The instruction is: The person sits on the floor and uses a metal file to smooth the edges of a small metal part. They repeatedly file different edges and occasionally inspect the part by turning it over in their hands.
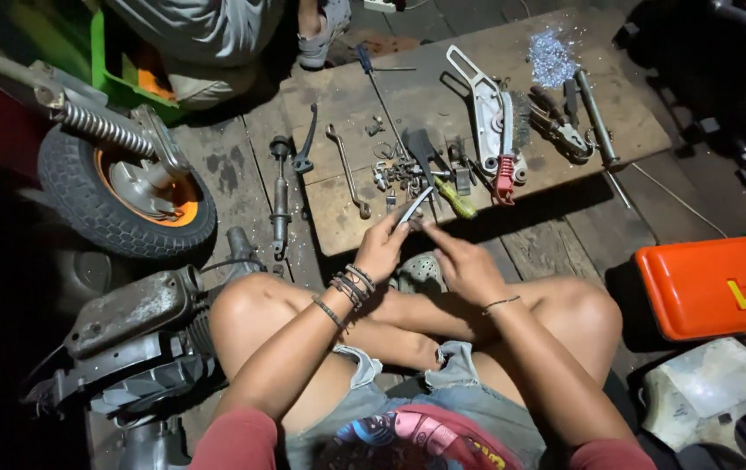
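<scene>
Sitting cross-legged on a dark plank floor, the person brings both hands together just above the knees; the left hand (382, 248), its wrist ringed with several bands, pinches the lower end of a thin flat metal strip (415, 207) between thumb and fingertips, fingers clamped on it; the strip slants up and to the right, its upper end over the near edge of the wooden board (338, 213); the right hand (464, 265) lies just beside it, fingers drawn together and pointing at the strip's lower end, though whether they actually touch it cannot be told.

On the board beyond the hands lies a scatter of small nuts and bolts (395, 174), a yellow-green handled tool (456, 198), a bent wrench (347, 170), a long screwdriver (382, 91), a white metal bracket (480, 104), a red-handled wire brush (505, 157), pliers (564, 130) and a heap of shiny shavings (551, 58); a shock absorber (280, 196) lies on the floor left of the board.

To the left stands a small wheel (125, 196) with an orange rim, and nearer the left knee an engine (138, 339); at the right edge sits an orange toolbox (717, 283); another person's sandalled foot (321, 30) shows at the top.
</scene>
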